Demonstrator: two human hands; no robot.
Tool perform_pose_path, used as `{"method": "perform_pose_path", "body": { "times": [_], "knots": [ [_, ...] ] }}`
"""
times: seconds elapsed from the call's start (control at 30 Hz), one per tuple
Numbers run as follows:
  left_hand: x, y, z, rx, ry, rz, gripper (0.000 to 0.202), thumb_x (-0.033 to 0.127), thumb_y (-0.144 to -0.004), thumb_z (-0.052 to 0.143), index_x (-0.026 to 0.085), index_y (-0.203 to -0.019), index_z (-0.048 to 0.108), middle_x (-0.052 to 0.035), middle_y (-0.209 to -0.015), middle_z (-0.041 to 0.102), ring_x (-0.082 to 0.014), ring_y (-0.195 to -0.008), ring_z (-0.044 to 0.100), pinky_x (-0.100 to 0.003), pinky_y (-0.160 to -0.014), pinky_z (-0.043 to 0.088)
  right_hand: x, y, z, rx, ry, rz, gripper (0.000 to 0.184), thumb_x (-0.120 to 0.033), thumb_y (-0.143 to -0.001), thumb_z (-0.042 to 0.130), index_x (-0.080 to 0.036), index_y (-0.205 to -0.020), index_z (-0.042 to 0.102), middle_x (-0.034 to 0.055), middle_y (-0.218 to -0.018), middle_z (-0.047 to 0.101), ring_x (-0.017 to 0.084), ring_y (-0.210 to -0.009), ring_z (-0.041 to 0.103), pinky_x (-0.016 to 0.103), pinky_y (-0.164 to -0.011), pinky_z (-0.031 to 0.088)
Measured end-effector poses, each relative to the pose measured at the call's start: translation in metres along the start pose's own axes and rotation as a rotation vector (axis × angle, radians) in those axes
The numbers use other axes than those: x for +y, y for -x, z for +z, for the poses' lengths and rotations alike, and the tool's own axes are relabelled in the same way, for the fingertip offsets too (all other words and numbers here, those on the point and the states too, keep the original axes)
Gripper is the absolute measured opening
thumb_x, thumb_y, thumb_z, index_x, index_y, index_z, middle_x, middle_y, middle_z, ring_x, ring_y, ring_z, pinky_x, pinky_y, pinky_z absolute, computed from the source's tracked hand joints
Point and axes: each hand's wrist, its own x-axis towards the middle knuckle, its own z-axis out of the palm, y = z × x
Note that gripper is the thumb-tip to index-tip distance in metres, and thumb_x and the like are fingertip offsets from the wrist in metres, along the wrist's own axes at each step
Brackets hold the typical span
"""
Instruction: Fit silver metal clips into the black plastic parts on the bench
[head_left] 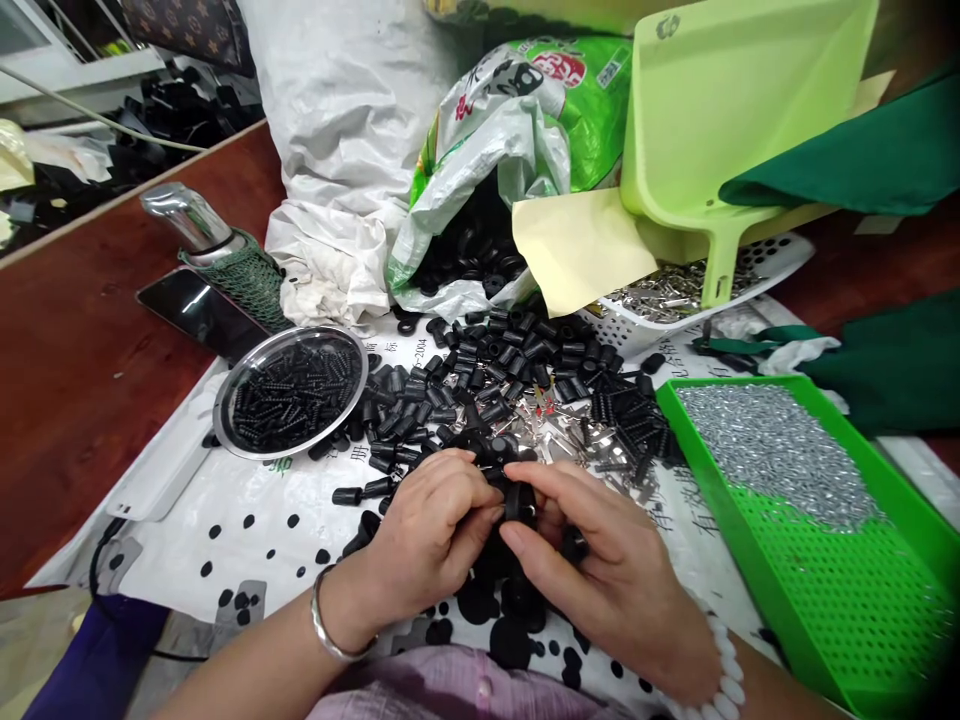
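Between my hands is a small black round part (519, 503), gripped by the thumb and fingers of my right hand (600, 545). My left hand (435, 530) is closed in a pinch right against its left side; what those fingertips hold is too small and covered to make out. Just beyond the hands lies a heap of black ribbed sleeves (465, 365), mixed with flat metal pieces (559, 440) and black ridged pieces (637, 415). More black round parts lie beneath my hands, partly hidden.
A steel dish (225, 425) of black ridged pieces stands left, near a phone (199, 310) and a netted flask (195, 220). At right is a green tray (825, 600) of small metal pieces. Behind are an open bag (525, 180), a white basket (630, 335) and a dustpan (742, 110).
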Motion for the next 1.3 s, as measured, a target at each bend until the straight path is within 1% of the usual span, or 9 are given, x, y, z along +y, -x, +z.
{"method": "perform_pose_path", "body": {
  "times": [0.3,0.5,0.57,0.7,0.8,0.97,1.07,1.17,1.3],
  "knots": [
    [0.000,0.000,0.001,0.058,-0.001,0.058,0.013,0.006,-0.082,0.046,0.015,-0.090,0.052,-0.0056,-0.077,0.060,-0.0158,-0.078,0.058,-0.036,-0.085,0.050,0.000,0.000,0.013,0.006,0.066,-0.056,0.030,-0.024,-0.086,0.052,-0.012,-0.113,0.049,0.0043,-0.079,0.057,0.011,-0.059,0.053,0.024,-0.055,0.049],
    [-0.005,0.001,-0.001,0.038,0.091,0.002,0.012,0.008,-0.084,0.049,0.015,-0.090,0.056,-0.0051,-0.076,0.062,-0.0156,-0.078,0.059,-0.036,-0.087,0.049,0.003,0.000,0.004,-0.005,0.091,-0.087,0.045,-0.040,-0.083,0.056,-0.014,-0.117,0.047,0.0070,-0.086,0.059,0.017,-0.074,0.059,0.029,-0.062,0.052],
    [-0.006,0.002,-0.002,0.040,0.132,-0.029,0.013,0.008,-0.083,0.050,0.016,-0.091,0.056,-0.0043,-0.076,0.062,-0.0151,-0.077,0.059,-0.037,-0.088,0.049,0.003,0.000,-0.001,0.034,0.057,-0.096,0.043,-0.037,-0.082,0.058,-0.014,-0.117,0.047,0.0100,-0.097,0.058,0.019,-0.087,0.058,0.030,-0.070,0.052],
    [-0.006,0.002,-0.002,0.046,0.165,-0.055,0.014,0.006,-0.082,0.051,0.015,-0.090,0.057,-0.0041,-0.077,0.063,-0.0144,-0.076,0.059,-0.036,-0.088,0.048,0.001,0.001,-0.007,0.104,0.019,-0.129,0.025,-0.015,-0.081,0.058,-0.016,-0.105,0.052,0.0111,-0.112,0.053,0.019,-0.104,0.053,0.032,-0.087,0.048],
    [-0.004,0.001,-0.001,0.044,0.141,-0.049,0.013,0.006,-0.082,0.051,0.015,-0.090,0.057,-0.0042,-0.076,0.063,-0.0142,-0.076,0.059,-0.036,-0.087,0.049,0.000,0.000,-0.008,0.062,0.004,-0.123,0.019,-0.011,-0.081,0.055,-0.019,-0.099,0.055,0.0088,-0.111,0.055,0.016,-0.103,0.055,0.029,-0.086,0.049],
    [0.003,-0.002,-0.004,0.016,0.039,0.030,0.014,0.009,-0.083,0.046,0.015,-0.092,0.055,-0.0056,-0.079,0.066,-0.0144,-0.075,0.061,-0.035,-0.086,0.049,0.010,0.008,-0.015,-0.077,0.067,-0.120,0.020,-0.019,-0.083,0.055,-0.023,-0.102,0.056,0.0042,-0.108,0.062,0.016,-0.100,0.060,0.026,-0.085,0.052],
    [0.006,-0.002,-0.007,-0.018,-0.042,0.061,0.013,0.012,-0.084,0.044,0.013,-0.089,0.056,-0.0066,-0.077,0.066,-0.0138,-0.073,0.061,-0.032,-0.086,0.049,0.026,0.020,-0.016,-0.134,0.114,-0.148,0.027,-0.024,-0.081,0.057,-0.026,-0.108,0.057,0.0047,-0.114,0.061,0.022,-0.101,0.061,0.032,-0.083,0.055],
    [0.009,-0.002,-0.012,-0.038,-0.112,0.059,0.018,0.015,-0.087,0.040,0.013,-0.088,0.058,-0.0067,-0.077,0.066,-0.0138,-0.073,0.061,-0.031,-0.086,0.049,0.038,0.025,-0.012,-0.124,0.103,-0.137,0.028,-0.026,-0.079,0.059,-0.032,-0.107,0.060,0.0061,-0.111,0.063,0.026,-0.097,0.063,0.037,-0.079,0.057],
    [0.009,0.004,-0.024,-0.042,-0.135,0.030,0.020,0.019,-0.088,0.044,0.011,-0.101,0.057,-0.0097,-0.090,0.066,-0.0162,-0.084,0.061,-0.032,-0.086,0.048,0.052,0.015,-0.009,-0.062,-0.014,-0.058,0.025,-0.022,-0.076,0.063,-0.033,-0.097,0.066,0.0078,-0.101,0.067,0.027,-0.090,0.066,0.034,-0.073,0.060]
  ]
}}
